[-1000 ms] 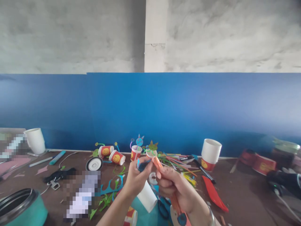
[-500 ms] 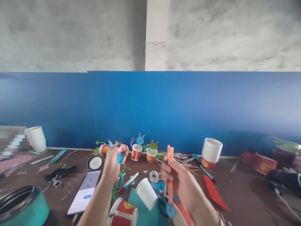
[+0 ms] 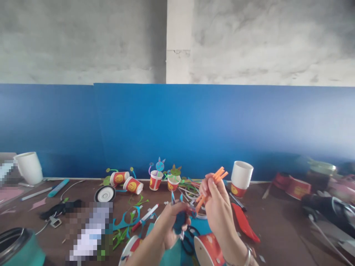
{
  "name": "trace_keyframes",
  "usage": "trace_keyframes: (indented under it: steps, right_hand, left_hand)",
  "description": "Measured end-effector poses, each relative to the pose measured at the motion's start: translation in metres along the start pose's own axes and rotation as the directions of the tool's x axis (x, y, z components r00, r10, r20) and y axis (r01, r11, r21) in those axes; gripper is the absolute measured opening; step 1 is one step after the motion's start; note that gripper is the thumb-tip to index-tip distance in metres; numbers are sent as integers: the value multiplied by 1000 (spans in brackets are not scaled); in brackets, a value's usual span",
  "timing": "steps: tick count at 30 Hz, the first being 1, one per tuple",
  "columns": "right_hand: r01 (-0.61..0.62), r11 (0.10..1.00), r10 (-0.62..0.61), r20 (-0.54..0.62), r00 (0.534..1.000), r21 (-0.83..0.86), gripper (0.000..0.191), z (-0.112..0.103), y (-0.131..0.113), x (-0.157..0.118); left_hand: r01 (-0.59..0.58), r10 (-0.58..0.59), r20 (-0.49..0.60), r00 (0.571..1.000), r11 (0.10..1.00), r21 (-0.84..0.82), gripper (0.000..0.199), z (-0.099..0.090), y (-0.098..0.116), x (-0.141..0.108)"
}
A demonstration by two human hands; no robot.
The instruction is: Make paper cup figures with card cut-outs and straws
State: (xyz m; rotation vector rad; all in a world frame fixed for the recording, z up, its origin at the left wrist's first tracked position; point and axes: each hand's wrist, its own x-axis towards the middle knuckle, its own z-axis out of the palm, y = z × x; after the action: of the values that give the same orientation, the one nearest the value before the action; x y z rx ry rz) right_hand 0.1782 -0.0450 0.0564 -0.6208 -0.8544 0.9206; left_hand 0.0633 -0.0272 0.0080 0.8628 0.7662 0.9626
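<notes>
The left hand (image 3: 170, 223) grips a dark blue paper-like cutout with two pointed ears (image 3: 181, 220), its tips aimed at twelve o'clock; the hold is low, perhaps to spare the thin ears from creasing. The right hand (image 3: 217, 199) is closed around a bundle of slender bright-orange straw-like sticks (image 3: 220, 174), slanting from seven to one o'clock. Grasped around the middle, they leave both ends free, and the lower end, by a small round blue disc (image 3: 193, 213), lies near the left fingertips; whether those touch cannot be told.

Taking directions from between the hands, the black-handled scissors (image 3: 190, 242) lie at six o'clock, probably for easy reach. At five, a red-and-white paper cup (image 3: 209, 249) rests on its side. Between ten and eleven stand a red paper cup with a round blue eared head (image 3: 155, 181) and another with a green eared head (image 3: 173, 183), likely set back to stay clear of the working space.
</notes>
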Motion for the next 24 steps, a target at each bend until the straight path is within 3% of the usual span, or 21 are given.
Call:
trace_keyframes:
  steps: [4, 8, 10, 11, 13, 15, 16, 18, 19, 20, 22, 24]
  right_hand:
    - [6, 999, -6, 5, 1000, -34, 23, 0, 5, 0]
    - [8, 998, -10, -40, 999, -58, 24, 0, 6, 0]
    - [-20, 998, 18, -47, 999, -54, 22, -2, 7, 2]
    - [-40, 999, 38, -52, 998, -28, 21, -5, 9, 4]
    - [-93, 994, 96, -56, 994, 63, 19, -16, 16, 12]
    - [-165, 979, 170, -28, 985, 122, 21, -36, 26, 26]
    - [-213, 974, 214, 5, 977, 80, 22, -48, 31, 34]
    - [-138, 982, 133, -49, 990, -129, 23, -71, 39, 54]
    - [-68, 949, 39, -101, 994, -307, 23, -81, 41, 65]
    - [-50, 925, 6, -117, 993, -377, 19, -90, 44, 75]
    - [-37, 871, -31, -129, 991, -490, 17, -100, 50, 97]
    - [-34, 785, -38, -103, 994, -618, 20, -102, 59, 115]
  left_hand:
    - [-201, 209, -39, 977, 968, 150, 18, 4, -3, 2]
    - [-235, 257, -46, 965, 934, 269, 25, 7, -5, -2]
    - [-291, 339, -35, 940, 852, 434, 19, 5, -6, -6]
    - [-360, 426, -2, 905, 767, 532, 18, 4, -7, -8]
    - [-531, 608, 148, 780, 520, 668, 27, 1, -7, -14]
    - [-674, 698, 320, 641, 312, 670, 36, -2, -3, -22]
    - [-717, 725, 355, 590, 269, 643, 37, -3, 2, -26]
    - [-742, 793, 266, 548, 313, 593, 28, -5, 16, -33]
    - [-732, 825, 145, 546, 386, 561, 20, -7, 25, -36]
    - [-705, 821, -7, 571, 495, 507, 13, -10, 35, -38]
    - [-629, 699, -252, 669, 713, 309, 10, -18, 56, -41]
    - [-592, 590, -355, 725, 798, 116, 7, -29, 74, -41]
